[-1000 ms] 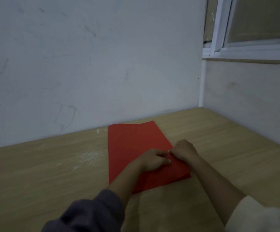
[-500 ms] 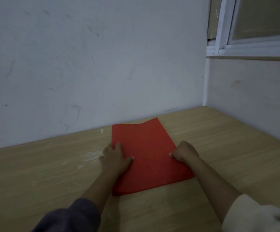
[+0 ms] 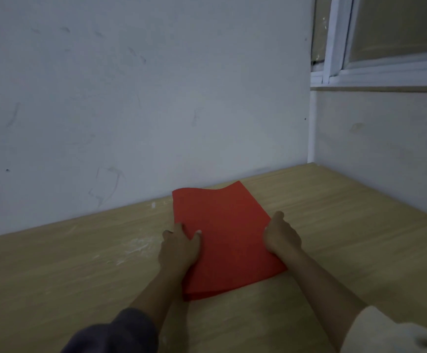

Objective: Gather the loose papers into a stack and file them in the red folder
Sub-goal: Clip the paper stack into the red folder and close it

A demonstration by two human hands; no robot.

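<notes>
since 1 s ago both hands moved apart from the middle of the cover out to opposite long edges, and the cam shifted a bit. red folder [image 3: 222, 238] lies closed & flat on the wooden table [image 3: 54, 276], near the back wall, long axis running from near-left toward the far wall, tilted slightly right; far short edge curls up a little, no loose papers showing outside it. left hand [image 3: 179, 248] flat on the left edge, fingers spread, thumb on the cover, pressing not gripping. right hand [image 3: 281, 236] curled loosely vs the right edge, touching it; can't tell if fingers hook under. dark sleeve left arm, cream sleeve right. whitish smudges on the table left of the folder. scuffed white wall [image 3: 131, 98] behind, window frame [image 3: 334, 47] top right above a ledge.
</notes>
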